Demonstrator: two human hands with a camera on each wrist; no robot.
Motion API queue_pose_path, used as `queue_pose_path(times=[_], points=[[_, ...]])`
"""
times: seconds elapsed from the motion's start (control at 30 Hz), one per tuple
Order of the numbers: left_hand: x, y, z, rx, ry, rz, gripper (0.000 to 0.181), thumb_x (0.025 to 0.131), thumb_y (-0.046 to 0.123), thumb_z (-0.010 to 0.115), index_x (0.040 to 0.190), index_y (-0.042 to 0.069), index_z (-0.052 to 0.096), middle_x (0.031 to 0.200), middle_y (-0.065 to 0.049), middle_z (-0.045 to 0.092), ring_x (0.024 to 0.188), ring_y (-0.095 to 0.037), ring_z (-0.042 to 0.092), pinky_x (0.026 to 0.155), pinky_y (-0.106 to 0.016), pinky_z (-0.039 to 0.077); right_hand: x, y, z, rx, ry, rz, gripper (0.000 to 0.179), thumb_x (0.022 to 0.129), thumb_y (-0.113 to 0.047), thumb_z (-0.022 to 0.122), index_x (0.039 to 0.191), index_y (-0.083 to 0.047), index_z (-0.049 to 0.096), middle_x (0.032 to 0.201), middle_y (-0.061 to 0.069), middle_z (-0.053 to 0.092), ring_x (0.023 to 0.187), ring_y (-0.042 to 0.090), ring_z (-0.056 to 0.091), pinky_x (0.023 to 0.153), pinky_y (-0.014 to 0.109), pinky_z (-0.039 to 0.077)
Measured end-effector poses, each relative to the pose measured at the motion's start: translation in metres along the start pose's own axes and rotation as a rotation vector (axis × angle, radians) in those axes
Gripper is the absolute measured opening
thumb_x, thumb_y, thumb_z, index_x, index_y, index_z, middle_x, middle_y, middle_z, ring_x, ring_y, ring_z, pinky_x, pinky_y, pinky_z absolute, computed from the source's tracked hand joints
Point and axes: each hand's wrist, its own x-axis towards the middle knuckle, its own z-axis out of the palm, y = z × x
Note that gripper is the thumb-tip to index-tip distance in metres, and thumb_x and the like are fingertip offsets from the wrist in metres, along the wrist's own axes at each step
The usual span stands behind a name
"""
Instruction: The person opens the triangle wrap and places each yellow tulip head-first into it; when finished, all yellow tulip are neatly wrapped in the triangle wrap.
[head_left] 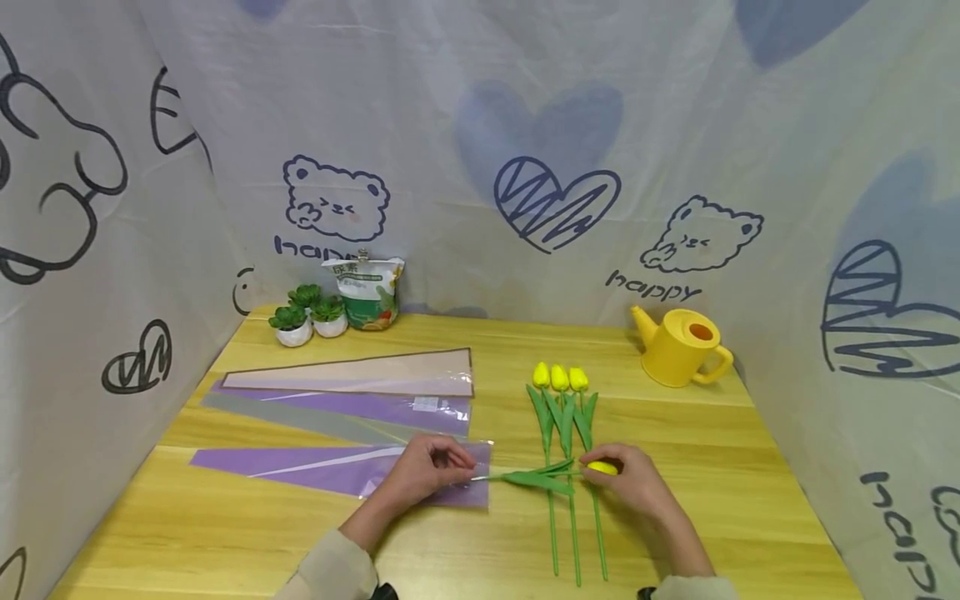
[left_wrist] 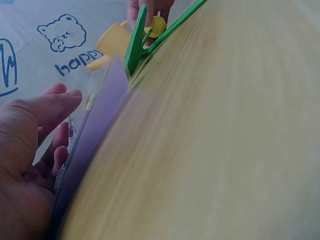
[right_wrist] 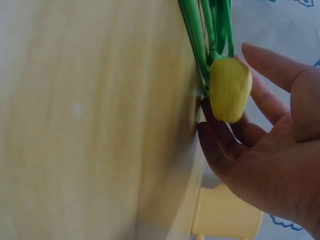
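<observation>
A yellow artificial tulip [right_wrist: 231, 90] with green leaves [head_left: 536, 481] lies sideways across the stems of three upright-laid yellow tulips [head_left: 559, 377]. My right hand [head_left: 628, 477] is at its bloom; in the right wrist view the fingers bend loosely beside and beneath the bloom, and the thumb stands apart from it. My left hand [head_left: 427, 473] hovers by the stem's whitish lower end, over a purple wrapping sheet [head_left: 300, 468]. In the left wrist view no stem shows between the left fingers [left_wrist: 60, 105], which are loosely bent.
More wrapping sheets, one pale pink [head_left: 360, 375], lie behind the left hand. Potted succulents [head_left: 292, 321] and a clipped bag [head_left: 367, 292] stand at the back left. A yellow watering can [head_left: 675, 350] stands at the back right of the wooden table [head_left: 675, 433].
</observation>
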Motion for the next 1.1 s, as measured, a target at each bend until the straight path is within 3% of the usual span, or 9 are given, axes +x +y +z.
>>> queue_pose_path(times=[0.2, 0.4, 0.67, 0.93, 1.1], points=[[0.0006, 0.0027, 0.0031, -0.013, -0.004, 0.002, 0.012, 0.082, 0.005, 0.086, 0.092, 0.003, 0.078, 0.082, -0.014, 0.076, 0.062, -0.006, 0.063, 0.056, -0.019, 0.05, 0.0013, 0.0013, 0.0005, -0.096, 0.0, -0.044, 0.01, 0.091, -0.017, 0.08, 0.102, -0.016, 0.079, 0.112, 0.003, 0.072, 0.108, 0.023, 0.066, 0.091, 0.04, 0.056], [0.0038, 0.0032, 0.0079, -0.015, -0.02, 0.026, 0.014, 0.083, 0.006, 0.085, 0.094, 0.0, 0.078, 0.084, -0.02, 0.075, 0.062, -0.005, 0.062, 0.056, -0.019, 0.05, 0.0035, 0.0048, -0.0034, -0.192, 0.0, -0.08, 0.003, 0.09, -0.021, 0.081, 0.092, -0.021, 0.079, 0.103, -0.003, 0.069, 0.105, 0.019, 0.064, 0.096, 0.048, 0.053], [0.0021, 0.0051, 0.0061, -0.004, -0.008, 0.01, 0.014, 0.083, 0.005, 0.085, 0.093, -0.001, 0.078, 0.085, -0.024, 0.074, 0.062, -0.004, 0.062, 0.057, -0.018, 0.05, 0.0062, 0.0041, -0.0013, -0.198, -0.016, -0.104, 0.006, 0.094, -0.022, 0.078, 0.089, -0.02, 0.076, 0.103, -0.003, 0.068, 0.107, 0.02, 0.063, 0.098, 0.049, 0.052], [0.0028, 0.0064, 0.0033, 0.02, 0.008, -0.001, 0.014, 0.082, 0.006, 0.086, 0.093, 0.001, 0.078, 0.085, -0.021, 0.075, 0.062, -0.004, 0.06, 0.057, -0.017, 0.048, 0.0057, -0.0004, 0.0017, -0.187, 0.005, -0.098, 0.014, 0.093, -0.026, 0.078, 0.095, -0.013, 0.075, 0.105, -0.002, 0.068, 0.114, 0.026, 0.062, 0.103, 0.056, 0.048], [-0.002, 0.0087, 0.002, 0.035, 0.019, 0.002, 0.015, 0.081, 0.006, 0.087, 0.092, 0.001, 0.078, 0.084, -0.022, 0.074, 0.061, -0.003, 0.057, 0.055, -0.017, 0.044, 0.0027, -0.0046, 0.0041, -0.187, 0.026, -0.131, 0.006, 0.092, -0.018, 0.078, 0.096, -0.014, 0.075, 0.104, -0.002, 0.066, 0.111, 0.023, 0.062, 0.1, 0.052, 0.05]])
